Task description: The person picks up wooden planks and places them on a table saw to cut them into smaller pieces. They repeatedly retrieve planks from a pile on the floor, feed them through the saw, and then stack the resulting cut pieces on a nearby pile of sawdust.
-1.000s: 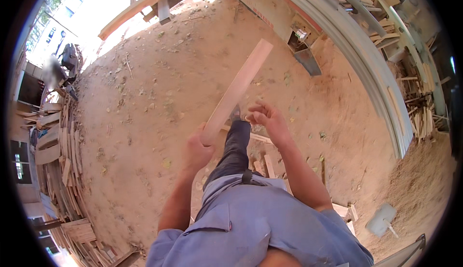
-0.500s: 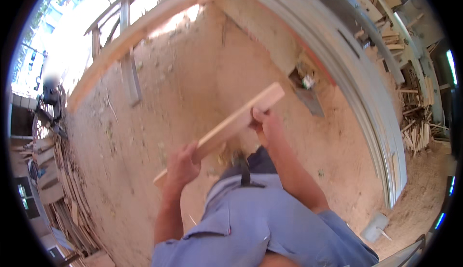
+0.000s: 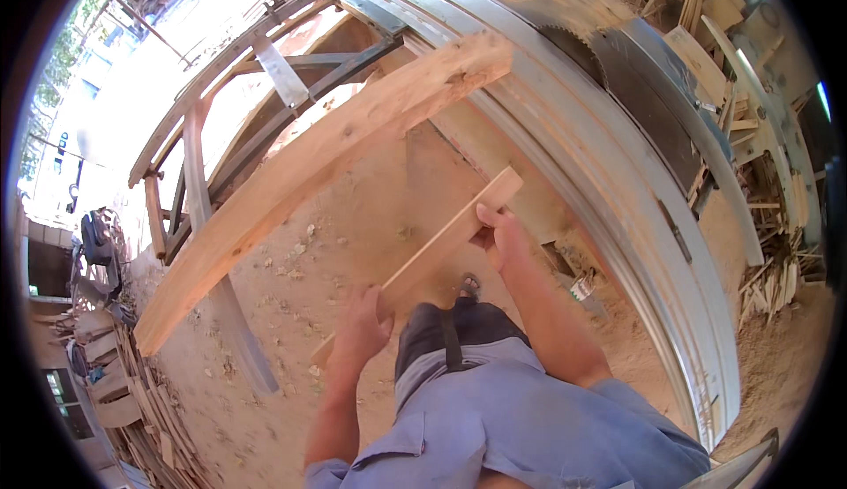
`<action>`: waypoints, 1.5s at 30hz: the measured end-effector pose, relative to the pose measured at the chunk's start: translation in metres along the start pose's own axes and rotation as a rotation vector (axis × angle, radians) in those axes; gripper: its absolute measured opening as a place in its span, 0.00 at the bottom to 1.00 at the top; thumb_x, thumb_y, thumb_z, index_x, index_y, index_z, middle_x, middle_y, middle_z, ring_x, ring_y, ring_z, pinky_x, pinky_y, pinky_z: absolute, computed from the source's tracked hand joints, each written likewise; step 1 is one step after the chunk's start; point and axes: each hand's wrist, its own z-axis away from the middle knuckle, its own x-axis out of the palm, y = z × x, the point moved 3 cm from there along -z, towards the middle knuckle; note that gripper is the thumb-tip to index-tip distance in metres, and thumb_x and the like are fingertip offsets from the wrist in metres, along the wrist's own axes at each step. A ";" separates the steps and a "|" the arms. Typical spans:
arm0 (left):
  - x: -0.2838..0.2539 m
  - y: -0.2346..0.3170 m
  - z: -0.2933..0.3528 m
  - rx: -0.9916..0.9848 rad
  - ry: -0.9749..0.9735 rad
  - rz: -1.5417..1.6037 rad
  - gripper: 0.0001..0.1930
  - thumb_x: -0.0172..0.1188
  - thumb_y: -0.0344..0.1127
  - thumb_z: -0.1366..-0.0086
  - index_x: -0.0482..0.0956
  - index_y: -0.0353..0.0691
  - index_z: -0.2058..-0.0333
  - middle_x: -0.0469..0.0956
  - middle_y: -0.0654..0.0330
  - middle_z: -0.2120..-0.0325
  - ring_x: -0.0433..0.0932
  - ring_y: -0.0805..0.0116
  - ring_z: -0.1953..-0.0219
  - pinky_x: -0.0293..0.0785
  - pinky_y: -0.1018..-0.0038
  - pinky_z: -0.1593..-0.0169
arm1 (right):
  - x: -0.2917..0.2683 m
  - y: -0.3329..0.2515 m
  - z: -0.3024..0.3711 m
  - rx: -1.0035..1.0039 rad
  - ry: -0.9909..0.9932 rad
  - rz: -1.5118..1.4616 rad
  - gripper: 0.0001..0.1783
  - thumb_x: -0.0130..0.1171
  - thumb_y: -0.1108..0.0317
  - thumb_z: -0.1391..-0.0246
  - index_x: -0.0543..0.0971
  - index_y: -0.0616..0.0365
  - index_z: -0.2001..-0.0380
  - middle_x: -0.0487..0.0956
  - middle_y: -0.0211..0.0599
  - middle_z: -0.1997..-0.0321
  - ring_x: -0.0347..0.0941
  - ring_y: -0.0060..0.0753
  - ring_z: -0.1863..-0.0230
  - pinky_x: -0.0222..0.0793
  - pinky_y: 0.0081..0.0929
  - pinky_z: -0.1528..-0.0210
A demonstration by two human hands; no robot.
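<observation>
A narrow wooden board slants up to the right in front of my body, held in both hands. My left hand is closed round its lower part, and a short end sticks out below. Near the upper end, my right hand grips it with the thumb on top. Beyond it, a long thick plank stretches from the left to the metal saw table, one end resting on the table's edge. A toothed circular saw blade shows at the table's far side.
A metal frame with a flat bracket stands behind the plank, its leg reaching the sandy floor. Stacked wood strips line the left side. Offcuts lie in heaps at the right. A can sits beneath the table's edge.
The view has tilted up and moved toward the saw table, so the plank, frame and blade show more fully. Both hands keep hold of the board, now a little farther right and lower in view.
</observation>
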 end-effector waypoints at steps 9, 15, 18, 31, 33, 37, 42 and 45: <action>-0.018 -0.044 -0.209 0.225 0.141 -0.163 0.27 0.65 0.23 0.52 0.75 0.33 0.50 0.72 0.48 0.56 0.71 0.45 0.51 0.69 0.54 0.46 | 0.070 -0.070 -0.173 -0.048 0.058 -0.044 0.20 0.58 0.70 0.36 0.72 0.67 0.45 0.80 0.46 0.50 0.82 0.41 0.52 0.83 0.40 0.54; -0.019 -0.061 -0.254 0.227 0.107 -0.152 0.24 0.64 0.20 0.51 0.77 0.34 0.52 0.72 0.49 0.54 0.71 0.46 0.50 0.68 0.54 0.44 | 0.084 -0.081 -0.215 0.015 0.123 0.003 0.22 0.61 0.69 0.38 0.72 0.68 0.45 0.80 0.46 0.51 0.82 0.40 0.53 0.84 0.37 0.56; -0.020 -0.065 -0.266 0.255 0.115 -0.205 0.22 0.63 0.20 0.50 0.78 0.34 0.53 0.72 0.51 0.51 0.71 0.48 0.49 0.67 0.56 0.43 | 0.096 -0.087 -0.222 0.023 0.140 0.021 0.22 0.62 0.69 0.40 0.72 0.67 0.45 0.80 0.45 0.51 0.82 0.39 0.55 0.85 0.34 0.59; -0.019 -0.057 -0.291 0.370 0.042 -0.193 0.13 0.58 0.17 0.41 0.82 0.30 0.58 0.77 0.54 0.41 0.70 0.46 0.33 0.69 0.54 0.35 | 0.089 -0.096 -0.233 0.097 0.144 -0.019 0.22 0.62 0.71 0.40 0.71 0.66 0.44 0.79 0.43 0.50 0.82 0.38 0.54 0.85 0.35 0.59; -0.018 -0.056 -0.291 0.373 0.034 -0.175 0.11 0.57 0.17 0.39 0.81 0.30 0.58 0.78 0.53 0.41 0.69 0.45 0.33 0.68 0.51 0.33 | 0.090 -0.096 -0.233 0.093 0.138 -0.025 0.22 0.62 0.71 0.39 0.71 0.66 0.44 0.79 0.43 0.50 0.82 0.38 0.54 0.85 0.35 0.59; -0.017 -0.059 -0.291 0.402 0.035 -0.159 0.08 0.58 0.19 0.36 0.80 0.31 0.59 0.77 0.51 0.41 0.69 0.44 0.33 0.66 0.50 0.31 | 0.092 -0.100 -0.231 0.116 0.144 -0.018 0.22 0.62 0.71 0.39 0.71 0.66 0.44 0.79 0.43 0.50 0.82 0.38 0.54 0.85 0.35 0.57; -0.017 -0.059 -0.292 0.417 0.029 -0.144 0.08 0.59 0.20 0.36 0.79 0.32 0.59 0.77 0.50 0.40 0.69 0.43 0.33 0.66 0.49 0.31 | 0.090 -0.100 -0.232 0.104 0.124 -0.011 0.21 0.61 0.71 0.38 0.71 0.67 0.45 0.79 0.44 0.50 0.82 0.37 0.53 0.85 0.35 0.56; -0.017 -0.060 -0.291 0.415 0.022 -0.139 0.07 0.59 0.20 0.36 0.79 0.33 0.59 0.77 0.50 0.40 0.69 0.43 0.33 0.66 0.49 0.30 | 0.091 -0.101 -0.230 0.093 0.113 -0.012 0.21 0.61 0.71 0.38 0.71 0.68 0.45 0.79 0.44 0.50 0.82 0.38 0.53 0.85 0.35 0.56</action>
